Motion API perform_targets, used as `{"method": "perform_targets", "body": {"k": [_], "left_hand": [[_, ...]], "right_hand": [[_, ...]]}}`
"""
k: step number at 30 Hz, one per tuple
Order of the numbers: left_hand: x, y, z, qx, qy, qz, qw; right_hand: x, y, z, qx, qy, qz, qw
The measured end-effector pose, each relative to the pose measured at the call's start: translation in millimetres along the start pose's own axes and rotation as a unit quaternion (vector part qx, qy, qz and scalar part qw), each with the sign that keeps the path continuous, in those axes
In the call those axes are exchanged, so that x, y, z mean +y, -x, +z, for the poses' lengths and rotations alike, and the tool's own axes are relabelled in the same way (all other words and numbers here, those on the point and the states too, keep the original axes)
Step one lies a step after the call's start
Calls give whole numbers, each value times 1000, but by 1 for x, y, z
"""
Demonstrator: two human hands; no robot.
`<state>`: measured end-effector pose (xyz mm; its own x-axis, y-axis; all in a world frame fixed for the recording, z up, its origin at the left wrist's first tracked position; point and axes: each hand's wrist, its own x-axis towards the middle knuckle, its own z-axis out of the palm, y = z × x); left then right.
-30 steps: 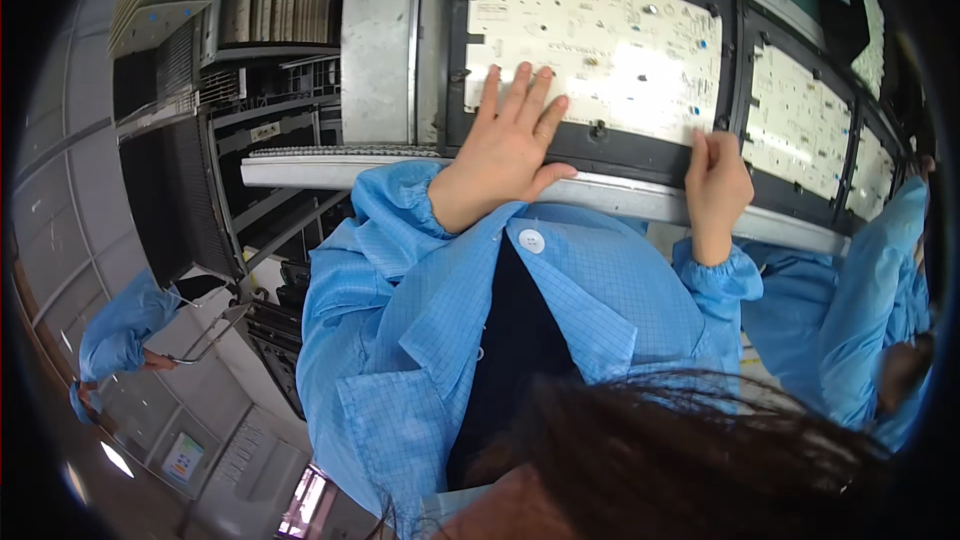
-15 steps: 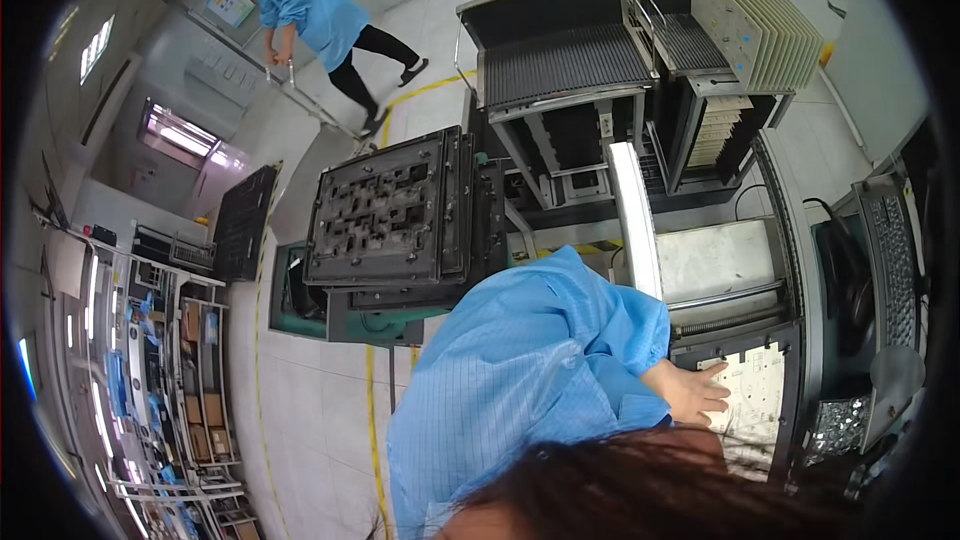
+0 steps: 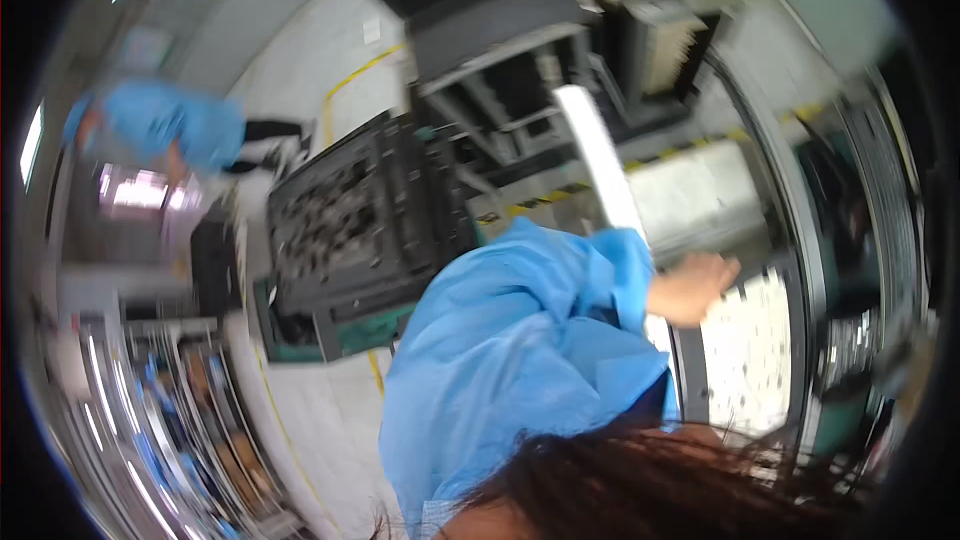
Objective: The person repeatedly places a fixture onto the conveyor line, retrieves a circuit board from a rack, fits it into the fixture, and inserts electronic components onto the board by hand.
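My left hand (image 3: 690, 290), at the end of a blue sleeve (image 3: 530, 300), hovers over the near left corner of a dark frame. A pale panel (image 3: 748, 355) with small dark marks and holes, like a circuit-board panel, lies in that frame between rails. The fingers are blurred but look stretched out, with nothing visible in them. A bright white bar (image 3: 597, 155) runs beyond the wrist, and a pale flat plate (image 3: 700, 188) sits past the hand. My right hand is out of view. Loose dark hair hides the near end of the panel.
Dark slotted fixture trays (image 3: 335, 220) stand stacked on a green-topped cart to the left. Black racks (image 3: 500, 20) stand at the far side. A keyboard (image 3: 882, 170) is at the right edge. A person in blue (image 3: 170, 125) is at the far left, near shelving (image 3: 190, 410).
My left hand has lifted off the pale panel and moved away from me, toward the frame's far edge. The view has turned and blurred. The other person appears farther left and lower.
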<state>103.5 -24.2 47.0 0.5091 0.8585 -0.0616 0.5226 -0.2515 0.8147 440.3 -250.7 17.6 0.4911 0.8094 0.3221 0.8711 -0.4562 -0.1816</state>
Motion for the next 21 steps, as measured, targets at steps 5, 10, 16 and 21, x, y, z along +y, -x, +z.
{"method": "perform_targets", "body": {"k": [5,10,16,21], "left_hand": [[-25,-5,10,-11,26,-10,1000],[-49,-22,18,33,32,24,999],[-45,-14,27,77,19,-40,996],[9,-1,-3,141,-112,92,979]], "right_hand": [[-27,-56,-20,-39,-48,-69,996],[-6,-90,-38,-49,-180,-31,982],[22,-82,-7,-101,-265,-113,952],[21,-97,22,-71,-200,-210,955]]}}
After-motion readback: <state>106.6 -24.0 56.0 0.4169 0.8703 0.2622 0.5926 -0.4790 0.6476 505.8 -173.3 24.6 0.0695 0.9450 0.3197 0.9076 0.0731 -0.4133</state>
